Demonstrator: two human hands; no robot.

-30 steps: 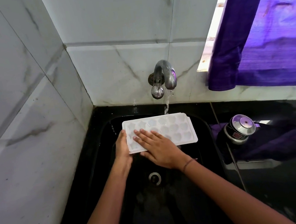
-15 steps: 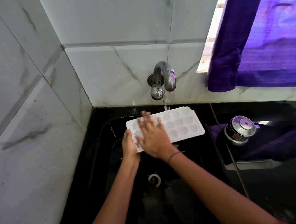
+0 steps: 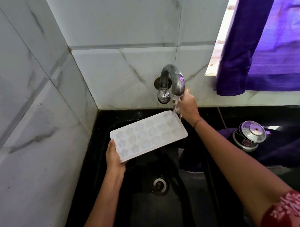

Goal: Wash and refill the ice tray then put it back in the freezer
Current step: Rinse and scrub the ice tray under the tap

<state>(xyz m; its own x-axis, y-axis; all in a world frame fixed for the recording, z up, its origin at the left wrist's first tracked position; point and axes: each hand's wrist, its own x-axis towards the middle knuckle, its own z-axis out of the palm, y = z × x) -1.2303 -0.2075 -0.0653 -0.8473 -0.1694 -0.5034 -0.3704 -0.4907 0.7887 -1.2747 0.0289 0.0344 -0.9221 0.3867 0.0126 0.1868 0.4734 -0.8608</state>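
— Over the sink (image 3: 217,171), which hand has the tray (image 3: 148,133)?

— Left hand (image 3: 114,157). It clasps the tray's near-left corner, thumb along the short edge, fingers hidden beneath. The tray stretches away from that grip to the right and toward the wall, cups facing up, its far-right corner under the tap (image 3: 174,80).

— And the right hand (image 3: 186,106)?

— Up at the spout, beside the tray's far-right corner. Water runs over it. It seems loosely curled, holding nothing, but the fingers are blurred by the stream, so I can't tell how far open it is.

— What differs from half a second ago?

— Then the right palm lay flat on the tray's left half, next to the left hand. Now it has left the tray and gone up to the spout. The tray's whole face shows, and only the left hand carries it.

— Farther out?

— A drain (image 3: 159,184) lies below the tray in the black basin. A steel pot (image 3: 249,137) stands to the right on the counter. A purple curtain (image 3: 271,30) hangs above it. A red patterned sleeve (image 3: 295,212) shows at the right arm.

— Any writing?

— The pot bears a dark label, too small to read.
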